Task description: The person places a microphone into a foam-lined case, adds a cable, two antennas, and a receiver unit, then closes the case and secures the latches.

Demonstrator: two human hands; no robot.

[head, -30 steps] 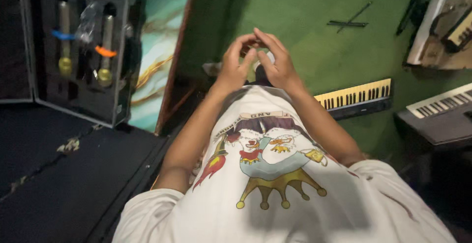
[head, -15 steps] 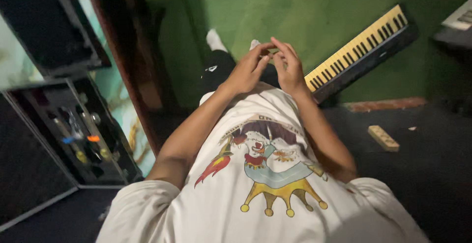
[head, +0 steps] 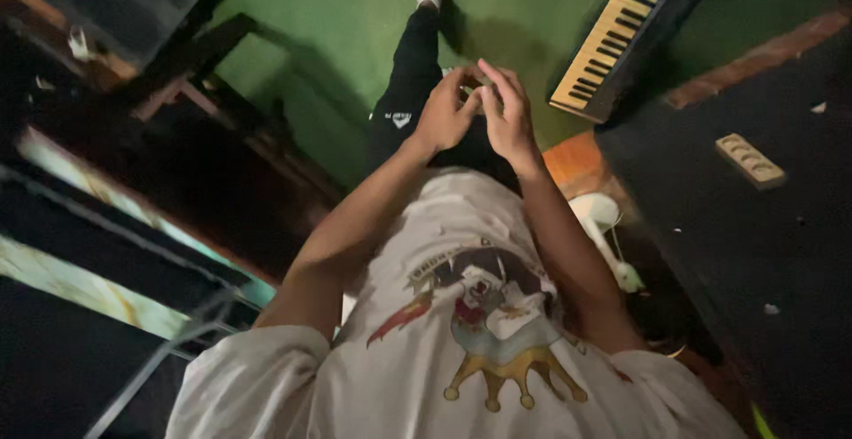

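I look straight down my own body: a white T-shirt (head: pixel 461 350) with a colourful print, black trousers (head: pixel 408 93) and a white sock over a green floor (head: pixel 328 22). My left hand (head: pixel 444 115) and my right hand (head: pixel 506 115) are raised together in front of my waist, fingertips touching each other. A small object (head: pixel 469 88) sits pinched between the fingers of both hands; it is mostly hidden and I cannot tell what it is.
A keyboard (head: pixel 612 35) with white and black keys lies on the green floor at the upper right. A beige power strip (head: pixel 750 159) rests on the dark carpet to the right. A dark wooden stand (head: pixel 204 137) and a metal frame (head: pixel 133 253) fill the left side.
The view has swung: the open case with microphones has left the frame, and the keyboard has shifted up and right. Both hands stay joined at the fingertips in front of my waist.
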